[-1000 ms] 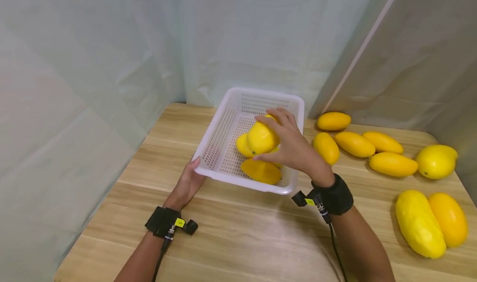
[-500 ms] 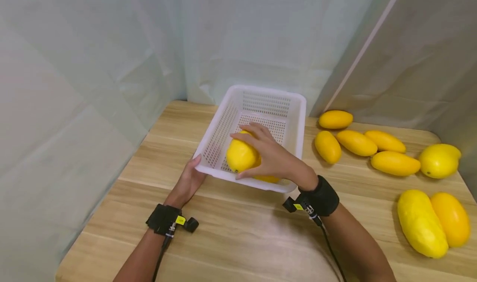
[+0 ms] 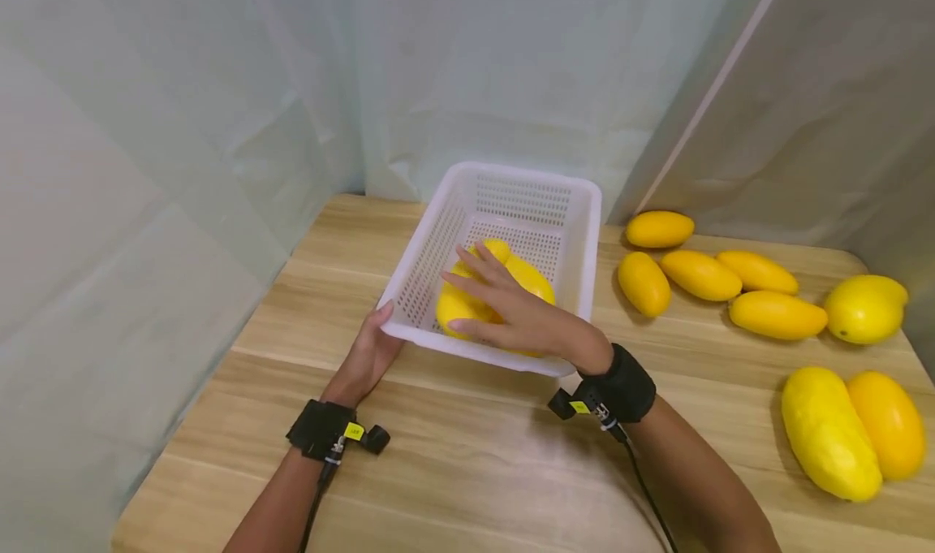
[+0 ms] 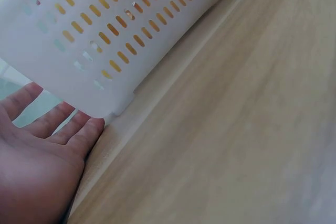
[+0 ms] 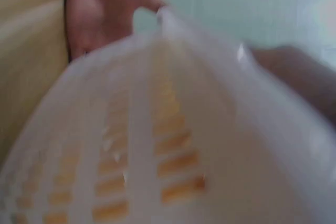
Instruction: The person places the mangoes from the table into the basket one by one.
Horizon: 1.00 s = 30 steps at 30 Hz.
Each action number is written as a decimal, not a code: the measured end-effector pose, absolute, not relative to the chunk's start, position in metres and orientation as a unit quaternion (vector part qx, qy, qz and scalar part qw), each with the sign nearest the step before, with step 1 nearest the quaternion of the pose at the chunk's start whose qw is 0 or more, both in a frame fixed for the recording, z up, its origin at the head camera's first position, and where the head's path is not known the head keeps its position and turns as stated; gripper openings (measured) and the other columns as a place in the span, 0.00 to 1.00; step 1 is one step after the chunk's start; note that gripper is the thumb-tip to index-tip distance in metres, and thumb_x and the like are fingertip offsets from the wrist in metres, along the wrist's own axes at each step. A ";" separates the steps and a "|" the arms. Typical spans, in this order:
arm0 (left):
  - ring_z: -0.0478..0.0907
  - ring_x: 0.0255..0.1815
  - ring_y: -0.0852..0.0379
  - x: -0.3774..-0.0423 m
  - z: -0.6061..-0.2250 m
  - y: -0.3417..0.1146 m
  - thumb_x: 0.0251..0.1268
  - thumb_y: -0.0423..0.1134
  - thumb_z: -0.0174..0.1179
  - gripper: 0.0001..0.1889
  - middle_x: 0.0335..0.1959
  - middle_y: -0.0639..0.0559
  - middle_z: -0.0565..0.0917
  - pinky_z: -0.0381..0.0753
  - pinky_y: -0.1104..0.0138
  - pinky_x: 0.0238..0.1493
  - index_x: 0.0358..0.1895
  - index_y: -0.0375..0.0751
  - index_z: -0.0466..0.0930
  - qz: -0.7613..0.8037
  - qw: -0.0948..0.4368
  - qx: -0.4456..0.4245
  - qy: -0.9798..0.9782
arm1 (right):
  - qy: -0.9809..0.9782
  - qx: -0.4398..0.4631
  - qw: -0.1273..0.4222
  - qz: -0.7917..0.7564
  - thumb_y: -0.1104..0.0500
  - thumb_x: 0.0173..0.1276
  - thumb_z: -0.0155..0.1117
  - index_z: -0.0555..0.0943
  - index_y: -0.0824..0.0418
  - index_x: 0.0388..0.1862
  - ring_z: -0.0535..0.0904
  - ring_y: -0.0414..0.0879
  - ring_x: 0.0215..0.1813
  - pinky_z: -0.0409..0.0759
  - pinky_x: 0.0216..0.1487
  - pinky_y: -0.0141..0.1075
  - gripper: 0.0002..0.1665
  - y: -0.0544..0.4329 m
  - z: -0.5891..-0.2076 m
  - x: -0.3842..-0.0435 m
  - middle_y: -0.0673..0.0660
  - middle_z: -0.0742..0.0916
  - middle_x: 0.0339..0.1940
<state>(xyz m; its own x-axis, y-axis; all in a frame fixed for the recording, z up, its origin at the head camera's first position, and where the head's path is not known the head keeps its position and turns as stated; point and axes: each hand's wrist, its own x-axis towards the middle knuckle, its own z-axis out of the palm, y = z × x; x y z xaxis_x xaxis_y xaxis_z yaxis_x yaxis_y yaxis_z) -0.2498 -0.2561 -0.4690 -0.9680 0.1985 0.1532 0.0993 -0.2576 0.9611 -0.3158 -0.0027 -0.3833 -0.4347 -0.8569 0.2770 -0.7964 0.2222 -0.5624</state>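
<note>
White slotted basket [image 3: 522, 200] stands toward the back of the wooden table [image 3: 453, 455]. Yellow fruit [image 3: 536, 283] bunched in its near half; slotted floor shows toward the far wall. Left hand [image 3: 368, 358] grips the near-left corner, thumb on rim, fingers beneath. Right hand [image 3: 522, 313], fingers spread, lies over the fruit. Wood stretches left and in front; loose fruit [image 3: 643, 285] just beside the right rim.
</note>
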 end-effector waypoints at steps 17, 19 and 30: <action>0.47 0.67 0.52 -0.253 -0.472 -0.257 0.68 0.56 0.36 0.29 0.70 0.54 0.48 0.43 0.55 0.62 0.71 0.60 0.46 0.793 0.052 0.128 0.594 | 0.788 -0.518 0.129 -0.307 0.38 0.68 0.43 0.67 0.53 0.65 0.44 0.42 0.69 0.46 0.64 0.39 0.32 -0.008 -0.391 -0.307 0.50 0.58 0.70; 0.47 0.67 0.52 -0.253 -0.472 -0.258 0.68 0.55 0.35 0.28 0.70 0.54 0.48 0.44 0.55 0.62 0.71 0.60 0.46 0.794 0.053 0.126 0.592 | 0.789 -0.517 0.124 -0.308 0.38 0.68 0.42 0.67 0.52 0.65 0.45 0.42 0.69 0.46 0.64 0.38 0.32 -0.009 -0.392 -0.307 0.50 0.59 0.70; 0.47 0.66 0.52 -0.258 -0.476 -0.262 0.68 0.55 0.36 0.29 0.70 0.54 0.49 0.42 0.56 0.62 0.71 0.58 0.47 0.802 0.060 0.131 0.580 | 0.781 -0.518 0.116 -0.329 0.40 0.68 0.44 0.69 0.54 0.63 0.47 0.43 0.69 0.45 0.64 0.36 0.30 -0.011 -0.396 -0.307 0.50 0.61 0.69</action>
